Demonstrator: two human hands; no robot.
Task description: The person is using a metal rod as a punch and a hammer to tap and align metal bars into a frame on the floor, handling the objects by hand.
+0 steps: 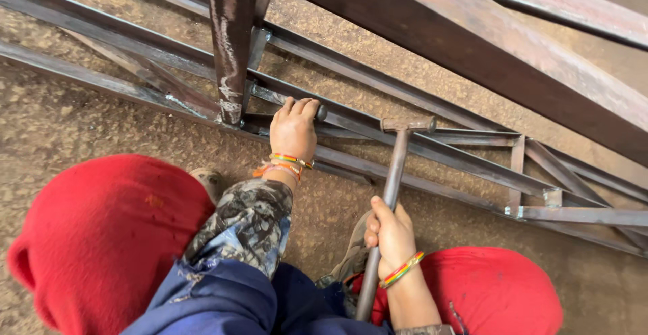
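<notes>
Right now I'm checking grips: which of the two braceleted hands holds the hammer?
The right hand, lower in view, grips the grey metal hammer by its long handle. The left hand instead rests on the rusty steel frame bar.

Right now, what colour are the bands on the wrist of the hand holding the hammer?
Red, yellow and green stripes on the right wrist's bands, head view.

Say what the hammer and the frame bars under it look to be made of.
Hammer in the right hand: seemingly all steel, bare dull grey-brown, head and shaft alike. Frame bars, which the left hand grips: likely mild steel, unpainted, dark with rusty patches and rough welded joints.
</notes>
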